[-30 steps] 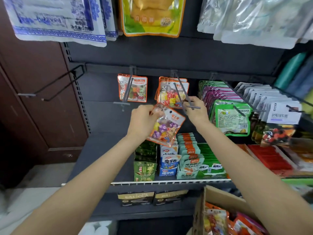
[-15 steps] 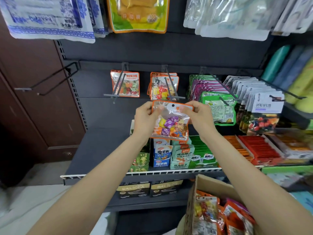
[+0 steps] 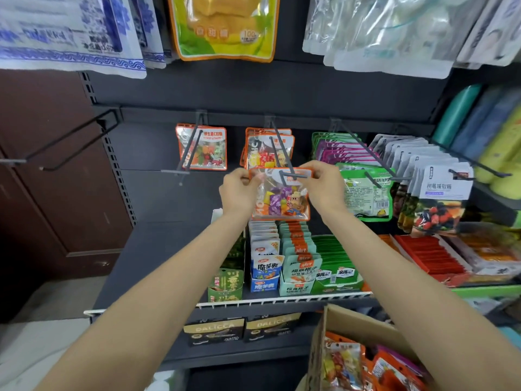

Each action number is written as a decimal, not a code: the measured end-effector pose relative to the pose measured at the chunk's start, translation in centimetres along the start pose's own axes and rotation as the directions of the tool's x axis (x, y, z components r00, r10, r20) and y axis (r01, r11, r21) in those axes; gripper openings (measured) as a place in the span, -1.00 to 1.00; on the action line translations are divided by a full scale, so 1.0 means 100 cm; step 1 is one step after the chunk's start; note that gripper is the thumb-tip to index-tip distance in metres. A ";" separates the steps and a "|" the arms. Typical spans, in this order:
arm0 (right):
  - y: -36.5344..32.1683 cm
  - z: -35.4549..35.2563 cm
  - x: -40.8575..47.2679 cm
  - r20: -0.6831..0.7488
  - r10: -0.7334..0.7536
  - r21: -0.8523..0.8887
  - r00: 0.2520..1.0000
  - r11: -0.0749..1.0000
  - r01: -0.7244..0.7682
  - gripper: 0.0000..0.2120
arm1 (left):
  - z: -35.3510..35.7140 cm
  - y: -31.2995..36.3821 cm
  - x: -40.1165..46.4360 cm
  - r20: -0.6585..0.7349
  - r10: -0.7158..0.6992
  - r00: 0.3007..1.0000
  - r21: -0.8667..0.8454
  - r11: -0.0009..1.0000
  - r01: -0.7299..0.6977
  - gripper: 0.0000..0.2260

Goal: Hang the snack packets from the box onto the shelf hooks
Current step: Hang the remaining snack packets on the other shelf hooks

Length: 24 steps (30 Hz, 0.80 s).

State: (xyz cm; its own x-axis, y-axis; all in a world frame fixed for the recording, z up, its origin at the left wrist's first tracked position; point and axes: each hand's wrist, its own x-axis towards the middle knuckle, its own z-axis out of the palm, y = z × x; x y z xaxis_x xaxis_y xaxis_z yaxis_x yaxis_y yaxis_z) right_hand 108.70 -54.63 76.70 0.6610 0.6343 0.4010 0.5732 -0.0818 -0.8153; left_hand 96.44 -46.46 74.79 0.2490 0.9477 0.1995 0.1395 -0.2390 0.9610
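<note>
Both hands held one snack packet (image 3: 282, 197) up at the centre of the view, level with the front end of a shelf hook (image 3: 277, 149). The left hand (image 3: 238, 193) pinched the packet's top corner at 9 o'clock, fingers curled onto the orange edge; the right hand (image 3: 324, 184) pinched the opposite top corner at 3 o'clock in the same way. The packet hung flat and upright between them, clear-fronted, with purple and yellow sweets and a cartoon figure showing. The hook's cross-tip lay across the packet's top strip; whether the hook had passed through the hang hole could not be told.

Behind it, toward 12 o'clock, more orange-edged packets (image 3: 267, 149) hung on that same hook. At 10 o'clock a single orange packet (image 3: 204, 148) hung on the next hook. At 2 o'clock hung purple and green packets (image 3: 363, 193), and further toward 3 o'clock a row of white berry packets (image 3: 442, 198). An empty double hook (image 3: 70, 142) stuck out at 9 o'clock.

Below the hands, at 6 o'clock, the shelf (image 3: 158, 255) carried display cartons of small snacks (image 3: 298, 266). At 5 o'clock, nearest the camera, stood the open cardboard box (image 3: 355, 324) with more orange packets inside.
</note>
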 end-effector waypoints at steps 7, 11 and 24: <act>0.002 0.032 0.067 -0.131 0.015 -0.128 0.991 0.991 -0.032 -0.90 | 0.030 0.007 0.067 -0.114 -0.034 0.993 -0.012 0.999 0.033 -0.86; 0.002 0.048 0.100 -0.148 0.081 -0.188 0.986 0.976 -0.108 -0.88 | 0.040 0.005 0.101 -0.129 -0.074 0.989 0.021 0.997 0.077 -0.84; 0.011 0.038 0.055 -0.038 0.060 -0.021 0.997 0.998 -0.061 -0.58 | 0.028 -0.006 0.065 -0.086 -0.182 0.980 -0.049 0.983 0.178 -0.72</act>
State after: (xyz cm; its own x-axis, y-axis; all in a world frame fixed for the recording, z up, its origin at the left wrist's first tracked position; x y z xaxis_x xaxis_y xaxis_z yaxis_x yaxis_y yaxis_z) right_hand 111.07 -48.31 76.44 0.7121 0.5983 0.3673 0.5424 -0.1366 -0.8290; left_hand 100.69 -40.78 75.01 0.1360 0.9900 0.0372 0.1341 -0.0556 0.9894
